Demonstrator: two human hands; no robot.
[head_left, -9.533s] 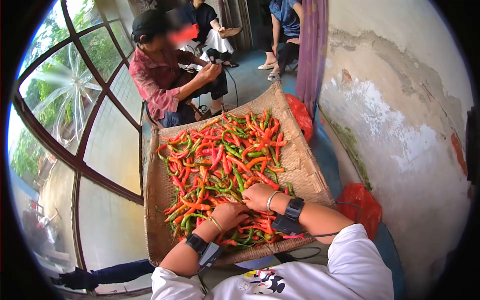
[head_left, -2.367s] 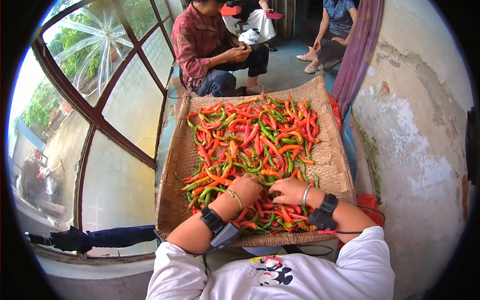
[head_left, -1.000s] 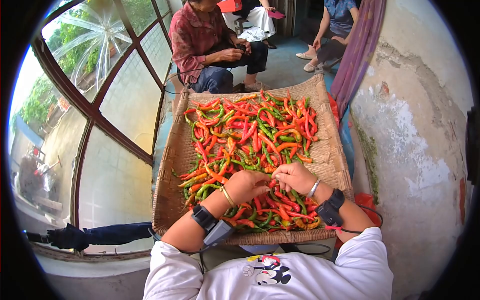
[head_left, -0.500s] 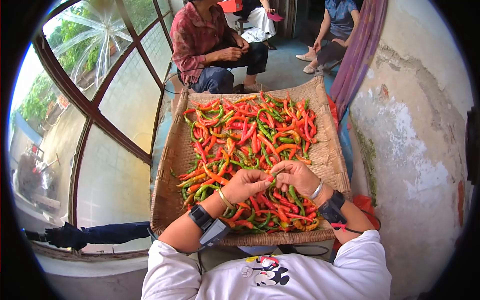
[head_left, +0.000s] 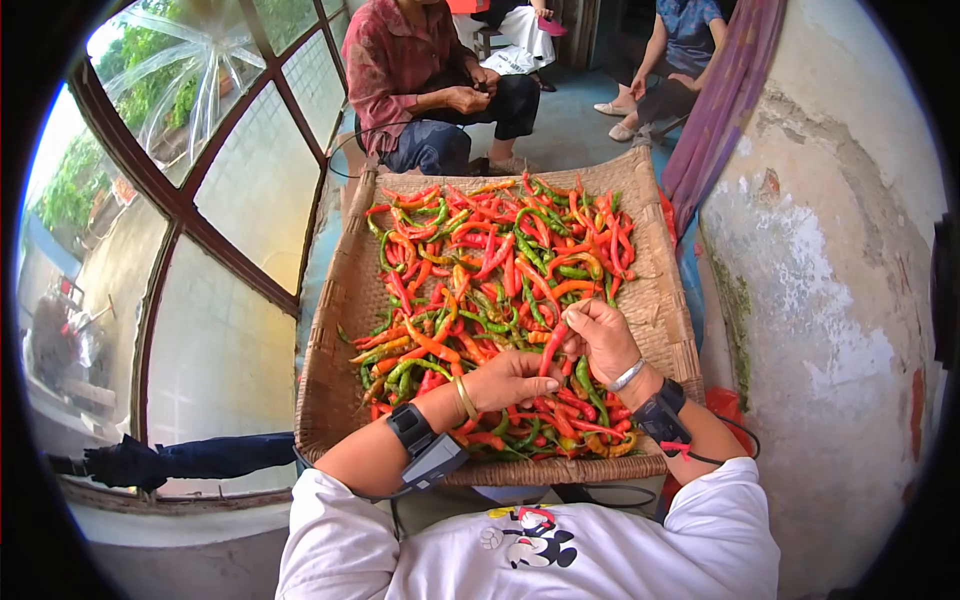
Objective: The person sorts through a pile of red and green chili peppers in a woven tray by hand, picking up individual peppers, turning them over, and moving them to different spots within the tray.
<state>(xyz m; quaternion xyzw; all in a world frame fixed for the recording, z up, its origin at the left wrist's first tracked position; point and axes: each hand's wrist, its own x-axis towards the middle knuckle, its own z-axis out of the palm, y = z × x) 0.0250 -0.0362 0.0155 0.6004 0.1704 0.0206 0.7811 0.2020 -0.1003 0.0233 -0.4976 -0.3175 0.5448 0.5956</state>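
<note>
red chili (head_left: 553, 349) pinched in right hand (head_left: 602, 340), woven tray (head_left: 342, 330) holding chilies (head_left: 500, 250)

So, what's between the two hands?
One red chili, its top pinched in the right hand, its lower end at the left hand, above the chili pile. Seen in the head view.

- No readable writing, number or brand anywhere.
- White shirt (head_left: 640, 540): cartoon mouse print (head_left: 525, 533) at the chest, no lettering legible.
- Black wrist devices (head_left: 432, 458): markings too small to tell.
</note>
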